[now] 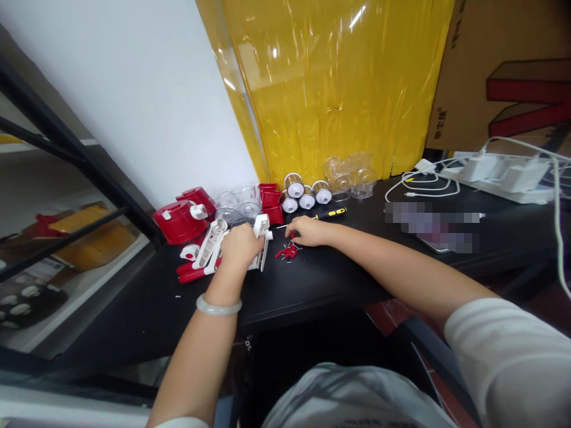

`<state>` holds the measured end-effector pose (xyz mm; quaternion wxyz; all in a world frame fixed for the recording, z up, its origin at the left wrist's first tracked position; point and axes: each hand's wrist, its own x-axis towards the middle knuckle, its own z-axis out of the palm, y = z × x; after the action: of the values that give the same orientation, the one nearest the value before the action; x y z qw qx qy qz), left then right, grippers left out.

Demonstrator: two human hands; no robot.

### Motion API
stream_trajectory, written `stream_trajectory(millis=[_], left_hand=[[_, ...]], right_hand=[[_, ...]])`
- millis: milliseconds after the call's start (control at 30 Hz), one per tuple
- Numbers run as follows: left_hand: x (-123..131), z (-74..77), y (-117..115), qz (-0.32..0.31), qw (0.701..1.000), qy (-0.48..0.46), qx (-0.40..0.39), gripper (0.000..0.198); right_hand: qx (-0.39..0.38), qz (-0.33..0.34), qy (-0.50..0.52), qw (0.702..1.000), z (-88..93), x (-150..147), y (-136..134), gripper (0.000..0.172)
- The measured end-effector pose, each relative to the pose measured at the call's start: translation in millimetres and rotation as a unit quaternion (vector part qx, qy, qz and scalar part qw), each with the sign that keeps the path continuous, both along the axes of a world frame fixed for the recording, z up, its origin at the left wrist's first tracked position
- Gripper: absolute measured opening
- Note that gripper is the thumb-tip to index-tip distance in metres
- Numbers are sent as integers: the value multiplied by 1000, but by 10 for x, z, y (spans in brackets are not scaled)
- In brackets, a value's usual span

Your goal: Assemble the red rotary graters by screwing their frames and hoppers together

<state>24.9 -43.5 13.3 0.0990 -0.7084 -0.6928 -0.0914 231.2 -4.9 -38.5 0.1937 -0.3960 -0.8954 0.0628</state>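
Note:
My left hand (pixel 241 244) is closed around a white plastic part (pixel 262 226), with the fingers mostly hidden behind the hand. Beside it lie more white plastic frames (pixel 209 244) with red handles (pixel 194 273). To the right, the bent fingers of my right hand (pixel 307 230) pinch a small red piece (pixel 293 235). Just below those fingertips is a little pile of red plastic pieces and screws (pixel 289 252) on the black table (pixel 312 285). A screwdriver (pixel 332 213) with a black and yellow handle lies behind my right hand.
Red housings (pixel 178 220) stand at the left. Clear plastic cups (pixel 238 202), red parts (pixel 270 205) and metal cylinders with white ends (pixel 306 196) line the back, with more clear cups (pixel 357 178) beyond. A blurred-out phone (pixel 432 229), a white cable (pixel 432 189) and a power strip (pixel 508 178) are at the right.

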Motion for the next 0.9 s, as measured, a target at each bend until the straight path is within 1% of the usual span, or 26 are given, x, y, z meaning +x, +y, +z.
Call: stream_trajectory(millis=[300,467,567,733,833,900], left_hand=[[-26,-16,46,-6,1000,5,23,42],[-25,-27,60,0,1000,3,31,43],[-9,-15,49,2,1000,-8,30,49],[26,53,-10,20,998,-34,53,63],[17,86,-28,22,996,-37,72,64],[-3,98,-27,16,995,-41,88,63]], right_hand=[[-5,3,14,1000,9,1,-19,24],[-4,-1,8,1000,21,-5,-27,24],[-2,-2,11,1000,21,-4,-20,24],[-11,-2,11,1000,10,2,-29,24],[-1,-9,26,1000,82,37,-47,23],[37,-22,62,997,201,111,-43,22]])
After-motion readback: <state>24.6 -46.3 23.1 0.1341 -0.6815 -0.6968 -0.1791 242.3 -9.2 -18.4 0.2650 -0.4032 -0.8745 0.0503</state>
